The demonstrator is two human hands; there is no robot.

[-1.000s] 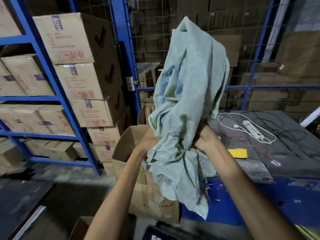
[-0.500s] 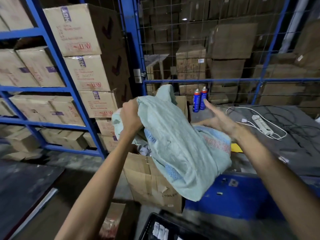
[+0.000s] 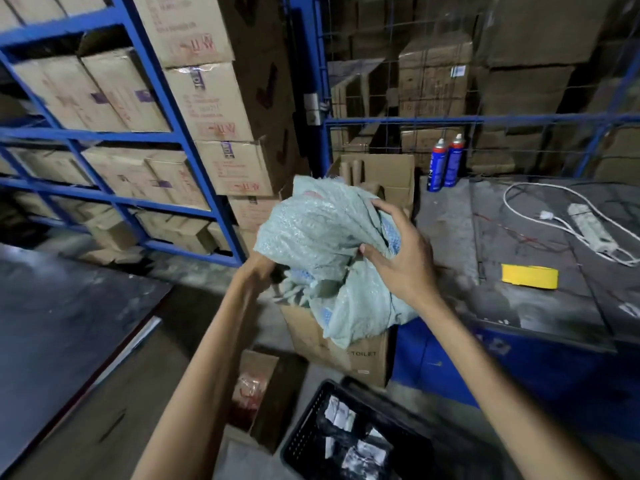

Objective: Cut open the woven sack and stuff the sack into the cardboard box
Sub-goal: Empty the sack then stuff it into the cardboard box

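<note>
Over the open brown cardboard box (image 3: 349, 355), the crumpled pale-green woven sack (image 3: 311, 230) sits bunched on the rim, with one loose tail spilling down the front. My right hand (image 3: 398, 258) is clawed across the top of it, fingers curled, thumb dug into a fold. My left hand (image 3: 258, 271) is tucked under the sack's left edge with the fingers hidden, so I can't tell how it grips. To do this well, I reckon I should feed that hanging tail in first, then press down through the middle and pin the springy weave so it doesn't pop out.
</note>
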